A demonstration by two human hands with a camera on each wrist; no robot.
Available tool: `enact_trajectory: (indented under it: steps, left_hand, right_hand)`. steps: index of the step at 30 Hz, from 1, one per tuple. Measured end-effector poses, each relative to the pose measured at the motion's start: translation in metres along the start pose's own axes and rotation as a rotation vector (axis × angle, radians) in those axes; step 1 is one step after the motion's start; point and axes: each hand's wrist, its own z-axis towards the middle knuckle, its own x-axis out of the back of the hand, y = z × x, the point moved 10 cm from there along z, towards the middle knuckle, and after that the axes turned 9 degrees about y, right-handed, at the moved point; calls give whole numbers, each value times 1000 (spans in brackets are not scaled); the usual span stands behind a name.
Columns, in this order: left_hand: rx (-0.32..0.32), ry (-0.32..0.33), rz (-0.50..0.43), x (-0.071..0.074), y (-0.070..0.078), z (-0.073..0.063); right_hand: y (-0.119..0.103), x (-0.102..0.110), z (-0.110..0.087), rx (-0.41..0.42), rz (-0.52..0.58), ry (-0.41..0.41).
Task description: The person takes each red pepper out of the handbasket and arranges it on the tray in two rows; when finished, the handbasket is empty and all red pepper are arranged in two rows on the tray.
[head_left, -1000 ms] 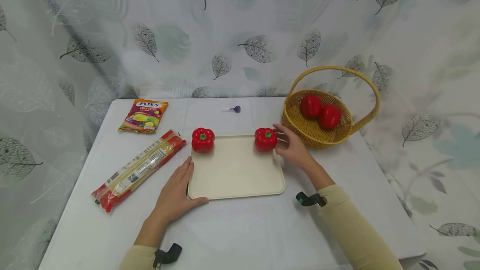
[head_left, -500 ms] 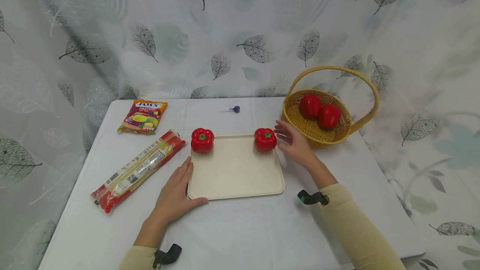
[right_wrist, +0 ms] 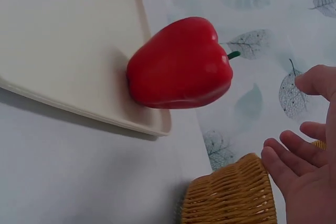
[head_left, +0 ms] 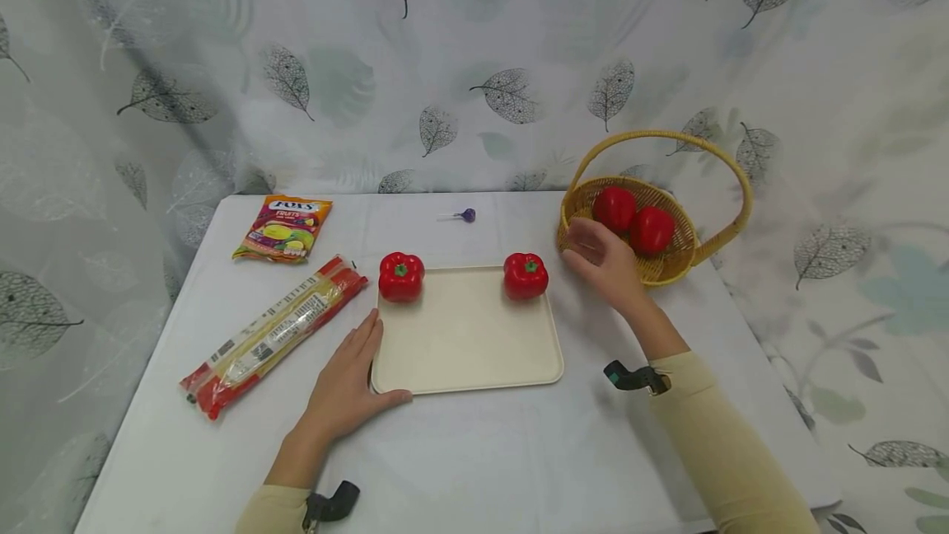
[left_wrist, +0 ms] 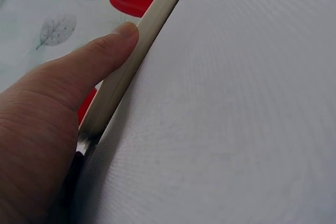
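Steadying, apparently, the cream rectangular tray with glossy red bell peppers at its far corners, the left hand rests straight fingers against it, while the right hand, fingers loosely parted, hovers empty by the yellow wicker basket right of it.

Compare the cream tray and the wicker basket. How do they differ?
The cream tray is flat and smooth; the wicker basket is deep and woven. The basket has a tall arched handle; the tray shows none. The tray is cream, the basket golden brown. Shared: both stand on the white table, each with two red items showing.
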Motion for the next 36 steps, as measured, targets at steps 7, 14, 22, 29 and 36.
enact_trajectory:
  steps: [7,14,22,29,36]
  left_hand:
    - [5,-5,6,0,0,0]
    - [3,-7,8,-1,0,0]
    - [-1,-3,13,-1,0,0]
    - [-4,1,24,-1,0,0]
    - [-3,5,26,0,0,0]
  right_hand:
    - [1,25,16,-42,-130,40]
    - [10,50,36,-100,-174,77]
    - [31,70,56,-156,-301,89]
    - [48,76,70,-212,-382,68]
    - [65,79,88,-281,-425,49]
